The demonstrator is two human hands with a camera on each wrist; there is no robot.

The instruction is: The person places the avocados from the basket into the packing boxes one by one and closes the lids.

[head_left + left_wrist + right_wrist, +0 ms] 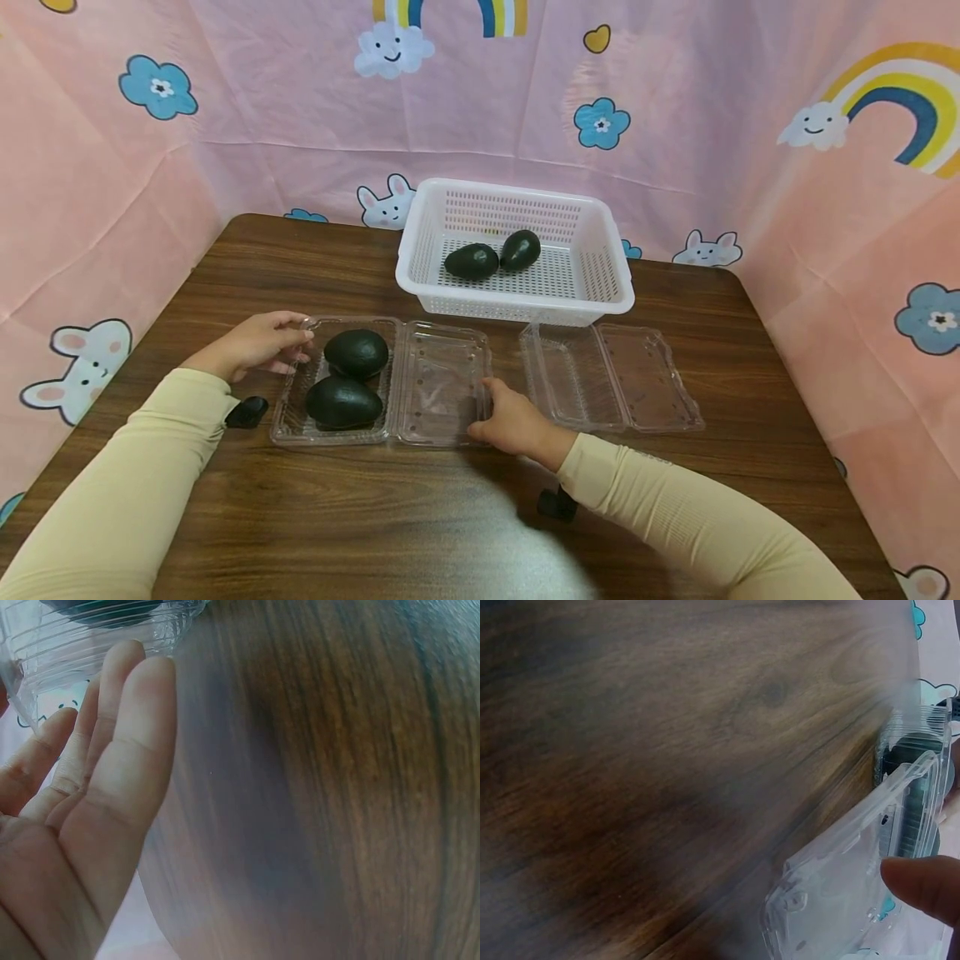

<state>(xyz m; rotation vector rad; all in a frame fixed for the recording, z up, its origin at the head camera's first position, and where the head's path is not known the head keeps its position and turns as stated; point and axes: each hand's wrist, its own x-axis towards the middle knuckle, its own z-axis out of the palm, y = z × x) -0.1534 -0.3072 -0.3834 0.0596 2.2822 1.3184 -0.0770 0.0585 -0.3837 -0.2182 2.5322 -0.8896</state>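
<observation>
- So the left hand [266,342] is at the outer wall of the left clamshell [330,438], grip loose, fingers pretty much straight and spread along that side.
- Right hand [521,421] has its grip pinching the free edge of the hinged lid [442,383], thumb on the inner face. In the right wrist view the lid looks tilted a bit.
- That clamshell sits open toward the left edge of the table [337,517], with its lid on the side nearer the table's right edge.
- 2 dark green avocados in its tray: the far avocado [356,354] and the near avocado [343,403], right up against each other and lying on their sides.
- Another clear box, the right clamshell [573,375], is open toward the table's right edge, its flap [648,379] folded out on that side too.
- White basket [517,302] is by the middle of the table's far edge, holding 2 more: the left basket avocado [471,262] lying lengthwise, the right basket avocado [521,250] angled next to it.
- Pinkish cartoon backdrop [480,108] hangs behind the far edge.
</observation>
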